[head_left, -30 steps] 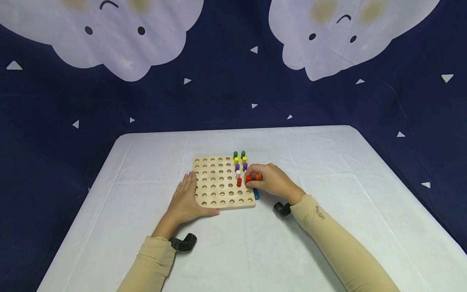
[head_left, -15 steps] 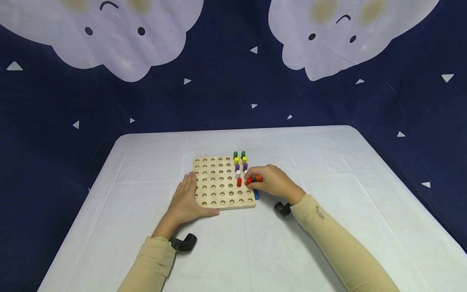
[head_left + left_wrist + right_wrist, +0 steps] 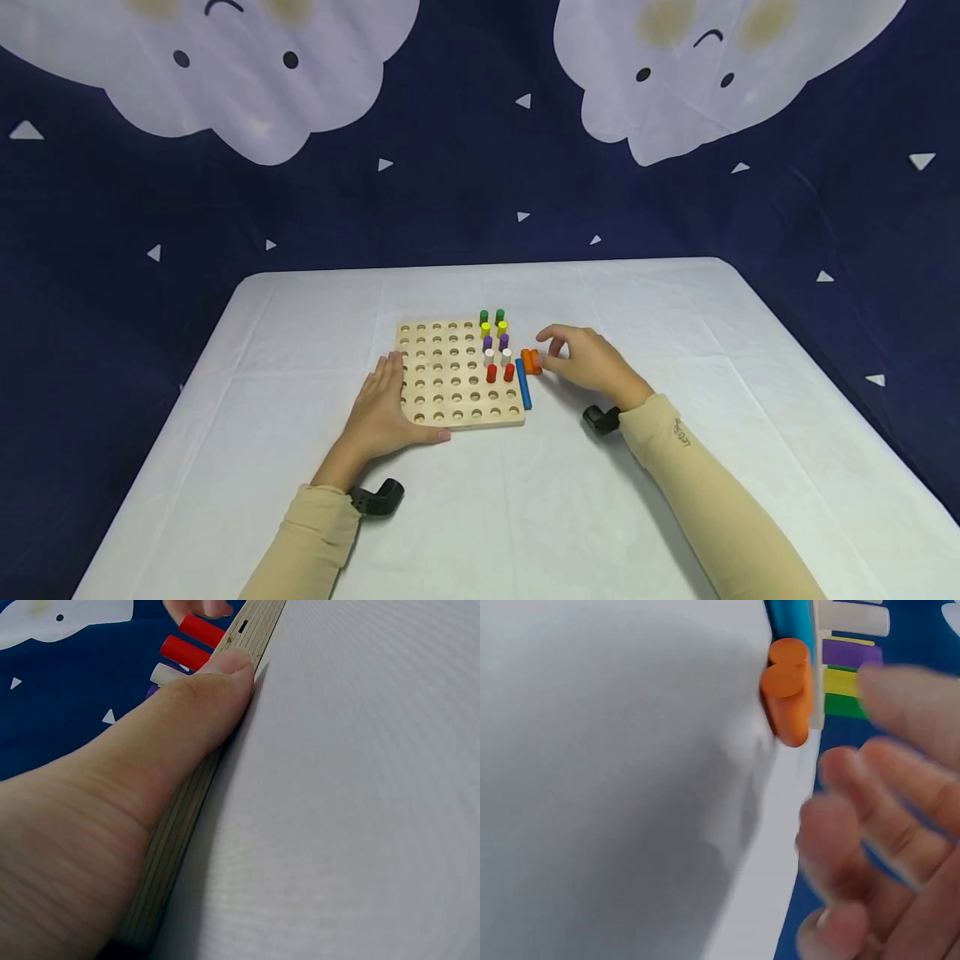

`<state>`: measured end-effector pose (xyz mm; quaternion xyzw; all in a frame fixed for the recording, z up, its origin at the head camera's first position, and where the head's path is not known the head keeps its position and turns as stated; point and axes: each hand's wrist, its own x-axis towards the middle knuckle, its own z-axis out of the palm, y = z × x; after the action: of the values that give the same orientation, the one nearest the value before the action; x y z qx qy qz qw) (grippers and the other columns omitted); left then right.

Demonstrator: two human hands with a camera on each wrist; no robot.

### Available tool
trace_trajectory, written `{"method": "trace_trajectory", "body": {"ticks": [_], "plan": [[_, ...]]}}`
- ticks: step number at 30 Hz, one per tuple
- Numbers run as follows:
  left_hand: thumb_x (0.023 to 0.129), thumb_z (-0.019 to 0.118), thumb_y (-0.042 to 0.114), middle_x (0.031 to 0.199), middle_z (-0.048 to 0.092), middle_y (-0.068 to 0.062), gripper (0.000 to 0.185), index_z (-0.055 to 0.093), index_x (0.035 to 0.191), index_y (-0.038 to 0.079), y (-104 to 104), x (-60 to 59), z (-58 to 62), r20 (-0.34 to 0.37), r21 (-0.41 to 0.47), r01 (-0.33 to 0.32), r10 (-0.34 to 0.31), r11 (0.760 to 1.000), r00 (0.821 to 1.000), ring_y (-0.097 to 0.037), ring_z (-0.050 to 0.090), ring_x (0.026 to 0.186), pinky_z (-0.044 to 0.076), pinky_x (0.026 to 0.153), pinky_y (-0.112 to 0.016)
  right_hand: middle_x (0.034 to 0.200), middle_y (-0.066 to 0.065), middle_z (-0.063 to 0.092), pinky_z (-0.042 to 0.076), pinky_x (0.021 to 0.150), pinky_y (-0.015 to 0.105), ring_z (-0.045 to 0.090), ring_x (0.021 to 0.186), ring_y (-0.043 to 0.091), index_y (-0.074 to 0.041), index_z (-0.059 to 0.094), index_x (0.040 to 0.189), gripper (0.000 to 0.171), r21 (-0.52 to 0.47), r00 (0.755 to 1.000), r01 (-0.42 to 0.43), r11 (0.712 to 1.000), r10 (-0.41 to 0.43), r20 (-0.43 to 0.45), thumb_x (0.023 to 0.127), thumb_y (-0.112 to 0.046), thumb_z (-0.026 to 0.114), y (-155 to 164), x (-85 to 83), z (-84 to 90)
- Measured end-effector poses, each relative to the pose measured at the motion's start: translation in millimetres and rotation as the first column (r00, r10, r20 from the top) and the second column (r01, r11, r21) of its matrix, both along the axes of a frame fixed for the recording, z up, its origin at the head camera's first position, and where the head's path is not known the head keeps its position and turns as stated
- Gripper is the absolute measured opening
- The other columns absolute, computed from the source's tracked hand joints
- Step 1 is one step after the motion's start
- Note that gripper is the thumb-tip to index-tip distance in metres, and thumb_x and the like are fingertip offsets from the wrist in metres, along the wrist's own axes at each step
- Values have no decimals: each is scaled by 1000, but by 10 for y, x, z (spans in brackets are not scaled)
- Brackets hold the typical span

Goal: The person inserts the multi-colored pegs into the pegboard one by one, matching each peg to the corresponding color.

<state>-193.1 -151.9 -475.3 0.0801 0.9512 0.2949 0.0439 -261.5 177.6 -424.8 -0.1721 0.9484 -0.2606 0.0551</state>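
Clearly, the head view gives the whole layout: a wooden pegboard (image 3: 457,375) lies in the middle of the frame on a white table (image 3: 525,500). The left hand (image 3: 382,412) lies flat against the board's left edge, fingers straight, holding nothing. The right hand (image 3: 588,360) is just right of the board, fingers relaxed and spread, gripping nothing. Two orange pegs (image 3: 530,361) lie on the table between this hand and the board, and a blue peg (image 3: 522,383) lies along the board's right edge.

Only the left wrist view shows the thumb pressed on the layered side of the board (image 3: 187,817), with red pegs (image 3: 191,641) in the upper left of the frame. The right wrist view shows the orange pegs (image 3: 787,694) from close, side by side, apart from the blurred fingers (image 3: 877,787).

Standing in the board's holes, in the upper right part, are pairs of green pegs (image 3: 491,317), yellow pegs (image 3: 493,329), purple pegs (image 3: 496,342), white pegs (image 3: 498,357) and red pegs (image 3: 499,372). A dark curtain with white clouds (image 3: 247,75) hangs behind.
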Motion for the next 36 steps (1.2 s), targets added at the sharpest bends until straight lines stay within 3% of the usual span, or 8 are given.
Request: {"method": "trace_trajectory", "body": {"ticks": [3, 7, 16, 22, 28, 36], "plan": [[53, 82, 76, 167, -2, -19, 154, -1, 158, -1, -8, 2, 5, 2, -2, -1, 1, 1000, 1000, -36, -1, 155, 4, 127, -52, 95, 4, 68, 45, 61, 27, 55, 69, 16, -11, 63, 129, 41, 53, 996, 19, 998, -24, 85, 94, -32, 66, -24, -59, -19], [52, 82, 77, 167, -2, -19, 155, -1, 158, -1, -8, 9, 15, 6, -1, 1, -1, 1000, 1000, -35, -1, 155, 4, 127, -51, 94, 6, 68, 46, 62, 27, 57, 71, 16, -7, 62, 131, 45, 106, 985, -21, 994, 2, 173, 92, -30, 65, -80, -104, -4], [52, 82, 76, 167, -2, -18, 155, 0, 158, 0, -3, 4, 1, 5, -4, -5, 5, 1000, 1000, -34, -1, 156, 4, 127, -50, 96, 5, 69, 48, 71, 30, 58, 78, 17, -9, 65, 128, 39, 188, 975, -78, 979, 36, 221, 91, -23, 69, -124, -143, 88], [52, 82, 77, 167, -2, -18, 154, 0, 158, 0, -2, 5, 5, 3, -4, -2, 2, 1000, 1000, -34, -1, 156, 4, 127, -51, 97, 3, 68, 50, 76, 33, 58, 82, 17, -12, 67, 123, 37, 259, 979, -74, 963, 21, 202, 88, -22, 73, -140, -120, 129], [52, 82, 77, 167, -2, -18, 155, 0, 158, 0, -5, 11, 7, 2, -2, -6, 6, 1000, 1000, -35, -1, 156, 4, 127, -52, 98, 2, 69, 53, 81, 38, 59, 87, 19, -15, 71, 115, 26, 304, 986, -126, 944, 86, 142, 90, -13, 71, -135, -81, 136], [52, 82, 77, 167, 0, -19, 155, 1, 158, 0, 7, 5, 1, -7, 1, -5, 5, 1000, 1000, -36, 1, 155, 6, 127, -53, 94, 0, 64, 49, 77, 35, 55, 85, 18, -18, 71, 115, 24, 300, 983, -182, 937, 166, 78, 92, -11, 70, -69, -62, 75]]}}
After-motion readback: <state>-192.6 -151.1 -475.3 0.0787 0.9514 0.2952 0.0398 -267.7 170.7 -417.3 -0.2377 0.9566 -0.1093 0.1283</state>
